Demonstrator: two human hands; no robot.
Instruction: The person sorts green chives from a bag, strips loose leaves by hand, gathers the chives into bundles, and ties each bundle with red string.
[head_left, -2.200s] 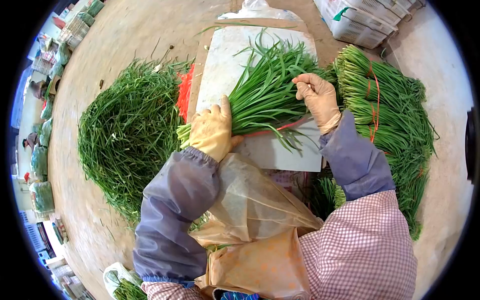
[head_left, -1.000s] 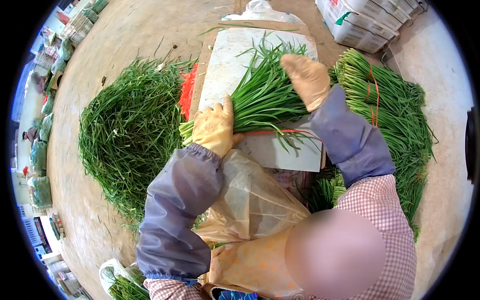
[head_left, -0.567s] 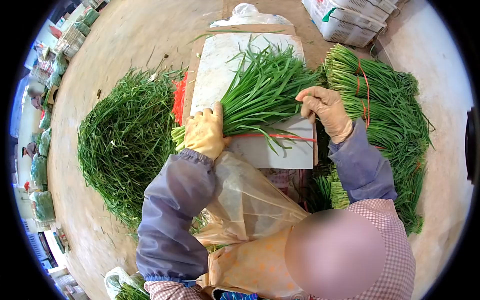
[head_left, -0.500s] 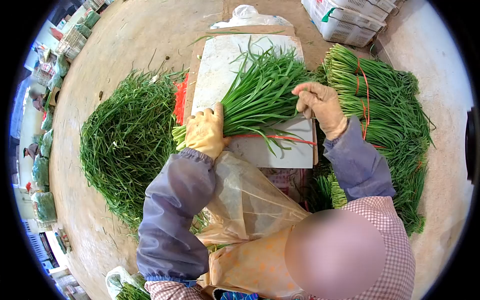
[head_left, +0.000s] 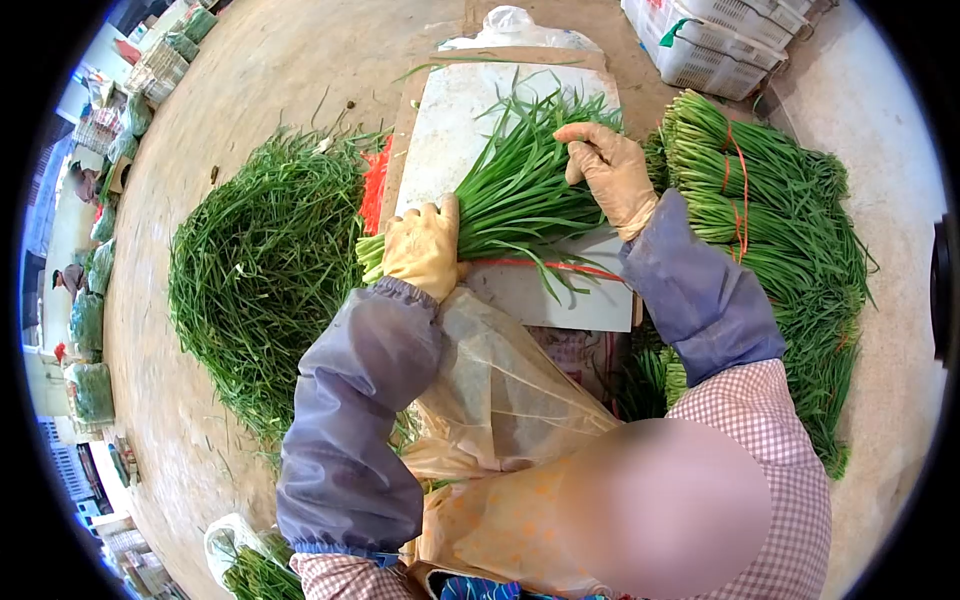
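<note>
My left hand [head_left: 422, 246], in a yellowish glove, is wrapped round the stem end of a bunch of garlic chives [head_left: 530, 185] and presses it on the white board [head_left: 440, 120]. The pale stem ends stick out to the left of the hand; the green leaves fan out up and right. Just above the leaves on the right is my gloved right hand [head_left: 612, 175], its index finger stretched out and the other fingers bent, with nothing visible in it. A red tie strip [head_left: 560, 266] lies across the board below the bunch.
A heap of loose green leaves [head_left: 270, 280] lies on the floor at left. Red strips [head_left: 374, 185] hang by the board's left edge. Tied chive bundles [head_left: 770, 230] are stacked at right. White plastic crates [head_left: 715, 50] stand at the back right, a white plastic bag [head_left: 515, 30] behind the board.
My right hand has moved left and slightly up, over the leaves. My left hand keeps its hold on the bunch. The whole view has shifted a little.
</note>
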